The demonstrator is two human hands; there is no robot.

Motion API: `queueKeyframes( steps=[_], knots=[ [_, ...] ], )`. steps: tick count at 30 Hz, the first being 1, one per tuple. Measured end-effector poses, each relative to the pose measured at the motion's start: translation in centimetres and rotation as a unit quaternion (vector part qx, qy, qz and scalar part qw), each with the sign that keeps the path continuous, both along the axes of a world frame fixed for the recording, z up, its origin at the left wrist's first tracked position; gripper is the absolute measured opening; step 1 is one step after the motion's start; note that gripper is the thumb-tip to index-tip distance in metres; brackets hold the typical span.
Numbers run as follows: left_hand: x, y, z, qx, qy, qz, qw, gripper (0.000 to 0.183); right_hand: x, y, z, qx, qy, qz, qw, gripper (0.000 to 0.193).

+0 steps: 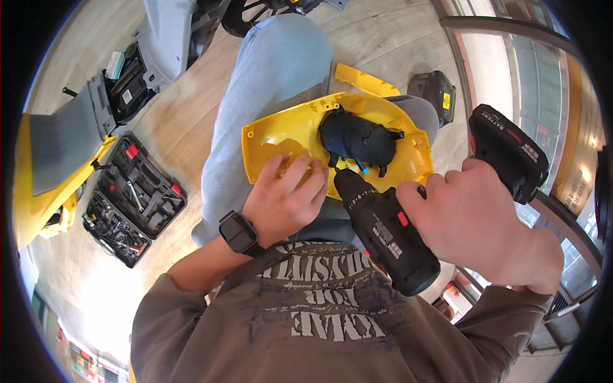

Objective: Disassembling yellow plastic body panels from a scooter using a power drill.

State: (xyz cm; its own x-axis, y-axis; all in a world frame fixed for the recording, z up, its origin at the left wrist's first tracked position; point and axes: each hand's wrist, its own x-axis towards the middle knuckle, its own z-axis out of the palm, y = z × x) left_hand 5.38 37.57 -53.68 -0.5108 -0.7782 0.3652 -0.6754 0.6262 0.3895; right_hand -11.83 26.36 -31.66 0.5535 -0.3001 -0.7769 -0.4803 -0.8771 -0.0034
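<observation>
Across my lap lies a yellow plastic shell [408, 153], its hollow side up. A black rounded lamp-like housing [357, 137] sits inside it, with a short blue-tipped wire [363, 168]. My left hand [287, 195] grips the shell's near edge, fingers bent over into the hollow; its thumb is hidden. In my right hand [453, 204] is a black cordless drill [389, 233], held around the handle. The chuck points at the shell's near rim, just below the housing and close to my left fingertips. Whether its bit touches a screw cannot be made out.
An open black tool case [137, 198] with wrenches and bits lies on the wooden floor at left. Beside it stand yellow and grey vehicle parts [70, 143]. Beyond my knee are a yellow strip [364, 80] and a black battery-like block [434, 96]. Glass doors line the right.
</observation>
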Motion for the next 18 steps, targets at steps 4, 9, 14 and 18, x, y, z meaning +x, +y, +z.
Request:
queueKeyframes(
  steps=[4,9,14,18],
  knots=[
    [0.1,0.0,0.2,0.009,0.002,0.003,1.0,0.024,0.1,-0.1,-0.2,0.002,-0.004,-0.001,1.0,0.01],
    [0.3,-0.3,0.6,0.025,0.005,-0.016,1.0,0.025,-0.3,-1.4,-0.3,0.0,-0.027,-0.013,1.0,0.01],
    [0.6,-0.5,1.0,0.033,0.01,-0.013,0.999,0.03,-0.8,-1.7,0.6,0.009,-0.023,0.005,1.0,0.011],
    [1.0,-0.3,1.8,0.057,-0.01,-0.024,0.998,0.032,-3.1,0.1,2.4,0.002,-0.051,-0.012,0.999,0.03]
  ],
)
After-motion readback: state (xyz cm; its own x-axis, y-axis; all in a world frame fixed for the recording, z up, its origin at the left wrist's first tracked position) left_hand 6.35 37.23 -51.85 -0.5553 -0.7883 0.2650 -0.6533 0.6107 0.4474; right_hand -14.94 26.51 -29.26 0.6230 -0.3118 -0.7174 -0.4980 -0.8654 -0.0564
